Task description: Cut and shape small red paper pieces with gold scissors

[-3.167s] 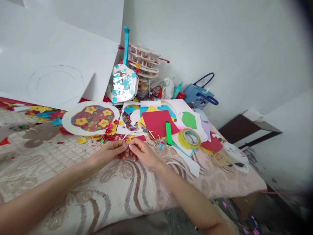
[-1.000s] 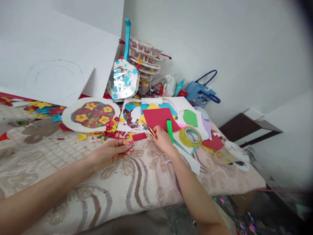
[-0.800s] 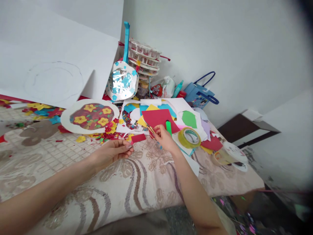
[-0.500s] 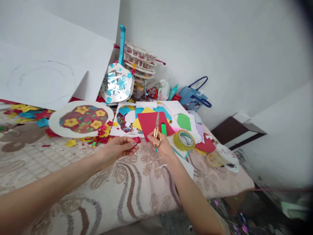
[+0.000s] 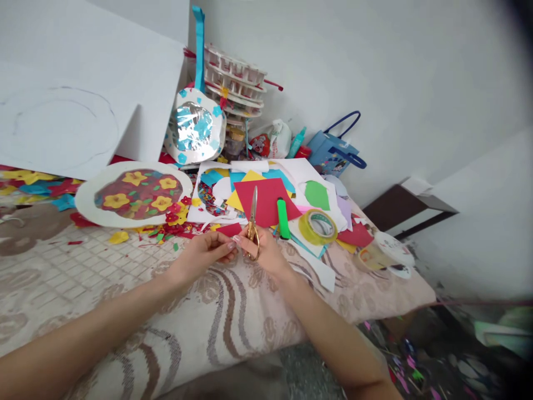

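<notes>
Head view, left hand (image 5: 206,254): mid-frame, fingers pinched together; I cannot tell what they grip.
Right hand (image 5: 268,253): just beside it, fingers curled round the scissors (image 5: 254,206), fingertips close to the left's.
Scissors: centre of frame, blades together, pointing up across a red sheet (image 5: 272,197).
Bench (image 5: 200,333): patterned cloth fills the lower frame.

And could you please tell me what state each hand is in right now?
Left hand: closed in a pinch; whether it grips anything small cannot be told.
Right hand: closed, holding the gold-handled scissors.
</notes>
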`<action>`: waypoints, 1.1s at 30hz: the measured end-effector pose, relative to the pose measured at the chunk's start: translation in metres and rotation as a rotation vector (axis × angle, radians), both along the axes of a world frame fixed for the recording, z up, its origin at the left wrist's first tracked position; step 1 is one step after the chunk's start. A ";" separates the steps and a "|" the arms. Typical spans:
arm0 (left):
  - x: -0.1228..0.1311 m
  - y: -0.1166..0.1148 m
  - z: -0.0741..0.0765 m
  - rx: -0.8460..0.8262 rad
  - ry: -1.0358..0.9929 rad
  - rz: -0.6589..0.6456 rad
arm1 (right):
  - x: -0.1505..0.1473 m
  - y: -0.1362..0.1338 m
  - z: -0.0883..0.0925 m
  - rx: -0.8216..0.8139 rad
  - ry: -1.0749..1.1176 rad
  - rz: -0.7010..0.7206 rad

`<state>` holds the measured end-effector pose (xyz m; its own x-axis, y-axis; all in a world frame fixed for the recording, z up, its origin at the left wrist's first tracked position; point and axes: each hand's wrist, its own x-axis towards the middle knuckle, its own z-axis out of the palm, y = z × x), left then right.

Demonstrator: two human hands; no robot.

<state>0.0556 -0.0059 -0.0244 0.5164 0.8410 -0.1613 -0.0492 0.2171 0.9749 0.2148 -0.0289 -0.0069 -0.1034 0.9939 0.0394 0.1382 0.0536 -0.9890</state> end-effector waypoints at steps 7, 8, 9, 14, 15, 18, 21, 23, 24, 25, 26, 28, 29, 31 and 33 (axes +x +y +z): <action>-0.002 -0.004 0.004 -0.024 -0.067 0.026 | -0.002 -0.003 0.005 -0.033 0.001 -0.020; -0.002 -0.004 0.004 -0.022 -0.064 0.031 | -0.003 -0.003 0.005 -0.041 -0.003 -0.021; -0.003 -0.004 0.004 -0.019 -0.052 0.029 | -0.003 -0.002 0.004 -0.046 -0.008 -0.021; -0.003 -0.002 0.004 -0.020 -0.034 0.026 | -0.001 -0.001 -0.004 -0.026 -0.009 -0.005; -0.003 -0.003 0.004 -0.023 -0.050 0.038 | 0.000 -0.001 -0.005 -0.030 0.012 -0.002; -0.005 -0.002 0.006 -0.029 -0.089 0.050 | 0.003 -0.005 -0.007 -0.043 0.064 0.046; -0.009 0.000 0.006 -0.055 -0.121 0.056 | 0.005 -0.014 -0.005 0.001 -0.030 0.131; -0.010 0.000 0.006 -0.082 -0.147 0.059 | 0.005 -0.020 -0.003 0.042 -0.106 0.168; -0.011 0.001 0.006 -0.091 -0.161 0.058 | 0.005 -0.022 -0.003 0.055 -0.127 0.177; -0.012 0.000 0.006 -0.096 -0.174 0.056 | 0.005 -0.023 -0.003 0.059 -0.138 0.180; -0.012 0.000 0.006 -0.099 -0.183 0.057 | 0.005 -0.024 -0.004 0.052 -0.145 0.182; -0.013 0.000 0.007 -0.101 -0.192 0.065 | 0.006 -0.025 -0.005 0.027 -0.173 0.182; -0.013 -0.001 0.008 -0.101 -0.193 0.071 | 0.007 -0.024 -0.006 0.021 -0.201 0.184; -0.013 -0.001 0.011 -0.103 -0.189 0.093 | 0.008 -0.023 -0.009 0.033 -0.276 0.190; -0.014 -0.001 0.015 -0.101 -0.182 0.122 | 0.009 -0.023 -0.012 0.048 -0.344 0.199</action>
<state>0.0419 -0.0064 -0.0097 0.4398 0.8834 -0.1615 -0.2545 0.2951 0.9209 0.2242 -0.0516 -0.0186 -0.3091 0.9509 0.0153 0.4429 0.1582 -0.8825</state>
